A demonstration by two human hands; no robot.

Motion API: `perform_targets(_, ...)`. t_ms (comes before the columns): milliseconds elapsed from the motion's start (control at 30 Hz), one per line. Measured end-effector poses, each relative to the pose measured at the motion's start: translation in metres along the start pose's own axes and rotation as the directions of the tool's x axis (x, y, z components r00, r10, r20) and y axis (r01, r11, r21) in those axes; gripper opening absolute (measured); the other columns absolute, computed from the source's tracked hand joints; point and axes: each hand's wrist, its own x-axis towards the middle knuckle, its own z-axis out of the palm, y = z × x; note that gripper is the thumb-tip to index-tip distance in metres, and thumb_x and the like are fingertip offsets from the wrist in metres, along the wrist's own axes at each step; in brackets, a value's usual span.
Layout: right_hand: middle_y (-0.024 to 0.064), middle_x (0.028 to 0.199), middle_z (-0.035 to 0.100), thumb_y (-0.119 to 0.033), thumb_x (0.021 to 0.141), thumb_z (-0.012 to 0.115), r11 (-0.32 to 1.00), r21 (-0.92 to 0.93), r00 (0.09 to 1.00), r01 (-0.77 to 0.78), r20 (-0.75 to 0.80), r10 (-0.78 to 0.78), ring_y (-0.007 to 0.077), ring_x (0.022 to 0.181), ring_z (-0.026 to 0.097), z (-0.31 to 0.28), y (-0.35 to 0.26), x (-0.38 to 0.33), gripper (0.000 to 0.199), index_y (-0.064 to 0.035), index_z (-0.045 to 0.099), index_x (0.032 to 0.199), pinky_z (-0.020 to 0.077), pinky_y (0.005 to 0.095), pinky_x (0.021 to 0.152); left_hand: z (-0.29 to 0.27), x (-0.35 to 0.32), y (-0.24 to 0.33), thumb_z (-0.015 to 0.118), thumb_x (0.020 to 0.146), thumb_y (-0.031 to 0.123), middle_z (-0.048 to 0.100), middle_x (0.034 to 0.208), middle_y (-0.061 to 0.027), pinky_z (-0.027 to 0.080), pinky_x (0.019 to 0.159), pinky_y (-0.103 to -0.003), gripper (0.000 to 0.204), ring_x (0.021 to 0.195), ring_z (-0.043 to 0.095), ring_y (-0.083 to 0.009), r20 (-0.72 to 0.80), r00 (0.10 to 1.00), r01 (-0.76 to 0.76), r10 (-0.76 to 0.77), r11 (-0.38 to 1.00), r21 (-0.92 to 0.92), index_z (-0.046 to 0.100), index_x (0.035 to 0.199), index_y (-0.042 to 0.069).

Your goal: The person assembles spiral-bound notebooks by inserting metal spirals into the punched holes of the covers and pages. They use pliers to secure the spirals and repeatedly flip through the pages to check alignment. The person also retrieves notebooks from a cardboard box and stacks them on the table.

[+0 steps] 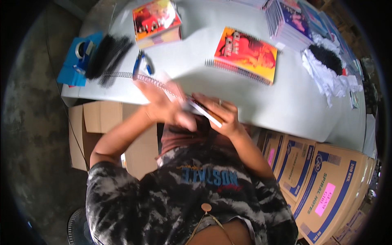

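My right hand (222, 113) grips a notebook (206, 113) held edge-on in front of my body, its white page edges showing. A ring is on one of its fingers. A long, thin spiral binding coil (118, 74) runs from the left side of the table toward the notebook's end. Along that coil, close to the notebook, is my left hand (163, 104). Motion smears its fingers, so whether they close on the coil is unclear. Blue-handled pliers (142, 64) lie on the table just beyond my left hand.
Dark binding coils (108, 55) are heaped at the left beside a tape roll (84, 50) on blue material. Stacked notebooks (157, 20) stand at the back; spiral-bound ones (247, 55) lie right of centre. Crumpled white cloth (324, 73) is at far right. Cardboard boxes (326, 188) flank me.
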Motion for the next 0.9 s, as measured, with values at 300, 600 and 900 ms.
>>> perform_targets(300, 0.0136, 0.102, 0.064, 0.003, 0.07, 0.064, 0.997, 0.01, 0.996, -0.082, -0.024, 0.082, 0.0272, 0.089, 0.064, 0.007, 0.004, -0.005, 0.043, -0.0018, 0.059, 0.113, 0.0519, 0.034, 0.075, -0.031, 0.095, -0.007, 0.04, 0.075, 0.073, 0.034, 0.123, -0.0275, 0.032, 0.084, -0.057, 0.089, 0.117, 0.032, -0.0408, -0.195, 0.973, 0.077, -0.121, 0.973, -0.219, 0.029, 0.134, 0.008)
perform_targets(600, 0.0133, 0.102, 0.064, 0.002, 0.072, 0.062, 0.986, 0.012, 0.985, -0.168, -0.019, 0.169, 0.0284, 0.088, 0.063, 0.01, 0.002, -0.002, 0.042, -0.0052, 0.059, 0.113, 0.0514, 0.035, 0.074, -0.02, 0.096, -0.002, 0.04, 0.078, 0.07, 0.05, 0.108, -0.021, 0.025, 0.092, -0.06, 0.075, 0.106, 0.041, -0.0378, -0.024, 0.991, 0.129, -0.135, 0.975, -0.181, 0.047, 0.12, 0.008)
perform_targets(900, 0.0122, 0.102, 0.064, -0.008, 0.073, 0.067, 0.964, 0.049, 0.965, -0.263, 0.012, 0.263, 0.0282, 0.083, 0.064, 0.01, -0.003, 0.002, 0.044, -0.0072, 0.057, 0.116, 0.0514, 0.0344, 0.072, -0.01, 0.118, -0.013, 0.026, 0.069, 0.083, 0.014, 0.134, -0.037, 0.005, 0.102, -0.06, 0.116, 0.126, 0.013, -0.0516, -0.149, 0.972, 0.159, -0.184, 0.973, -0.166, 0.012, 0.136, -0.01)
